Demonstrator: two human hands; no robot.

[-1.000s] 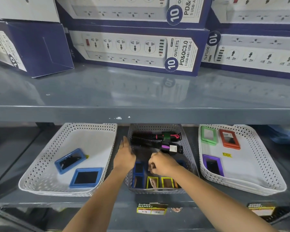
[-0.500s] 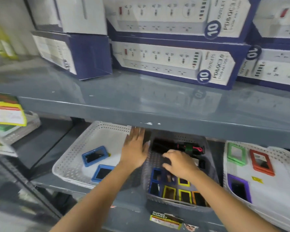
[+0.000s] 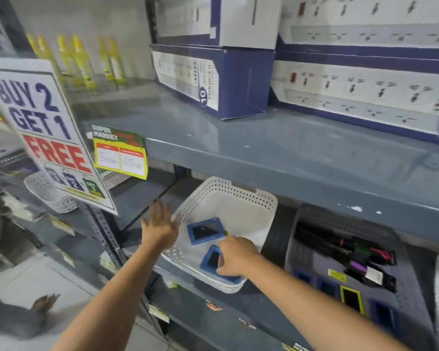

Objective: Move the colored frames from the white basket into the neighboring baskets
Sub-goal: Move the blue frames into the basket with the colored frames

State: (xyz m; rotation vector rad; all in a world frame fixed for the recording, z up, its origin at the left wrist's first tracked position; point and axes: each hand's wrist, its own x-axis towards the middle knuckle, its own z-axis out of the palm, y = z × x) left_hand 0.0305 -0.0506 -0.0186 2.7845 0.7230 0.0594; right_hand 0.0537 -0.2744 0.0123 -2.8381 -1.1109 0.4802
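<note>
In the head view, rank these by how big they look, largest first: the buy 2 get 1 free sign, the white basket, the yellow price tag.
1. Sign, though it hangs nearer the camera, which inflates it.
2. White basket.
3. Yellow price tag, clearly smallest.

A white basket (image 3: 228,198) with little holes in its walls sits on the lower shelf. Two blue frames lie flat inside it. One blue frame (image 3: 206,231) lies near the middle, a bit turned. The other blue frame (image 3: 211,259) lies near the front wall, partly hidden. Beside it sits a grey basket (image 3: 340,224). A yellow frame (image 3: 351,298) and dark blue frames (image 3: 384,316) lie at its front.
</note>
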